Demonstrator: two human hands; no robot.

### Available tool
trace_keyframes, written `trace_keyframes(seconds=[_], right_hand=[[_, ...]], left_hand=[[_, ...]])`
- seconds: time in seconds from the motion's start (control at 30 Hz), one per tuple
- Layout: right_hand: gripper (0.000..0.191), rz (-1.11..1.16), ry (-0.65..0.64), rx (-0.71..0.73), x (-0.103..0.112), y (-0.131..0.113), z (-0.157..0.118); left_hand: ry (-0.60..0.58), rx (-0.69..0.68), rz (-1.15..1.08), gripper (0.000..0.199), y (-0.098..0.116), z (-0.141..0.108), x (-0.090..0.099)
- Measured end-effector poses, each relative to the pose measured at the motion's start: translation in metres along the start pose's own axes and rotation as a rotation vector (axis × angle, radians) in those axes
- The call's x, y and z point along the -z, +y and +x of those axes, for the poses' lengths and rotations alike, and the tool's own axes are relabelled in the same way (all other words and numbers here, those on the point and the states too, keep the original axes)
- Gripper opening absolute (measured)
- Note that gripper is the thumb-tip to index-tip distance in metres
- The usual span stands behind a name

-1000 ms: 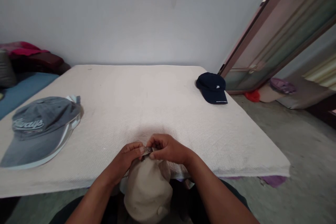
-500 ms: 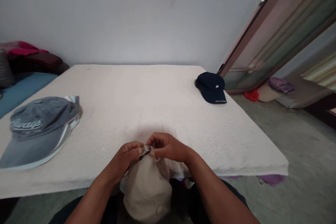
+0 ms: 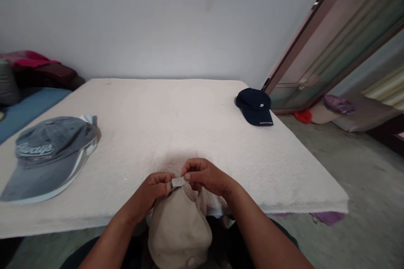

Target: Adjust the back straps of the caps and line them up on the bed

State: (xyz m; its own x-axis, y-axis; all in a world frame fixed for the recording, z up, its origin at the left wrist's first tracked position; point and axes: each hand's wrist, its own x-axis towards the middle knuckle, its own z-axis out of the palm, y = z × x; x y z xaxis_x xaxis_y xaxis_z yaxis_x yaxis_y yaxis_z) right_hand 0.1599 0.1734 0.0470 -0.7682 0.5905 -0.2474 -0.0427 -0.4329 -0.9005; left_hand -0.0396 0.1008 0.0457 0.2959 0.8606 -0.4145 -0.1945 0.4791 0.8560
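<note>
A beige baseball cap [image 3: 178, 229] hangs at the near edge of the table, its back opening toward the table and its crown toward me. My left hand [image 3: 159, 187] pinches the left part of the cap's back strap. With thumb and fingers closed, my right hand [image 3: 202, 176] grips the strap's other end. Between the two hands shows a pale, flat piece of the strap [image 3: 178, 182], perhaps its buckle or a label. The cap's brim is out of sight.
On the table cover [image 3: 151, 113], a grey cap [image 3: 53, 143] lies at left on top of a whitish one. A navy cap [image 3: 254, 103] rests at the far right edge. A sliding door [image 3: 315, 50] stands beyond it. Cushions and cloths are piled at far left.
My right hand has shifted slightly right and the strap between the hands is flatter, showing its pale piece more plainly. A gap now shows below the strap. The camera view has moved slightly.
</note>
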Motion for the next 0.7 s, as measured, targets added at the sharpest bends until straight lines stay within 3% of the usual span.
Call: trace_keyframes(seconds=[0.7], right_hand=[[0.014, 0.007, 0.002, 0.051, -0.0066, 0.0028, 0.0031]], left_hand=[[-0.018, -0.014, -0.023, 0.005, -0.0013, 0.0031, -0.0030]])
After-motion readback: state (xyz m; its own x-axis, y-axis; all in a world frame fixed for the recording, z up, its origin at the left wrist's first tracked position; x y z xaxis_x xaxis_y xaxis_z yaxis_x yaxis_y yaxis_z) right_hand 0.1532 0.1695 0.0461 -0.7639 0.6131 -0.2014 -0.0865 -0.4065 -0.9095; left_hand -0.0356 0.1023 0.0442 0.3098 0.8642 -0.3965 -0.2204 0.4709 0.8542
